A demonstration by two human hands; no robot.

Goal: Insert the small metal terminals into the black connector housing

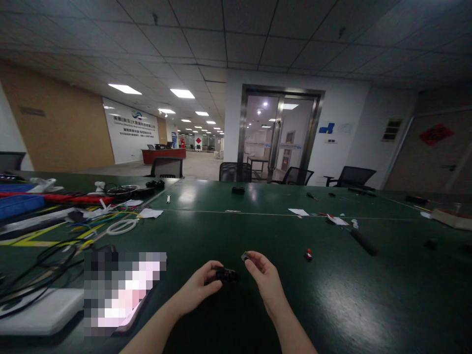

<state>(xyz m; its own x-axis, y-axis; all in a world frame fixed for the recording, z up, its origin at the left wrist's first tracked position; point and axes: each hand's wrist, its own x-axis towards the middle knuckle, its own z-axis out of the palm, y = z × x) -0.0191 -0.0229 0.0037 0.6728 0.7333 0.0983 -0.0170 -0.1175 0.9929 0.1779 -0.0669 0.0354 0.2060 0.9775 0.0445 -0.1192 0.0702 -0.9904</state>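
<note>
Over a green table [199, 235], left grip [201, 285] clasps a dark object [228, 275], right grip [264, 273] pinches a small piece [245, 256].

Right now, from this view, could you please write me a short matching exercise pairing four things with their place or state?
1. Left hand
2. Right hand
3. White coil
4. Red-topped item

A. Lies right of both hands
B. Holds a dark object
C. Lies left of both hands
D. Pinches a small piece

Pairs: 1-B; 2-D; 3-C; 4-A
</note>
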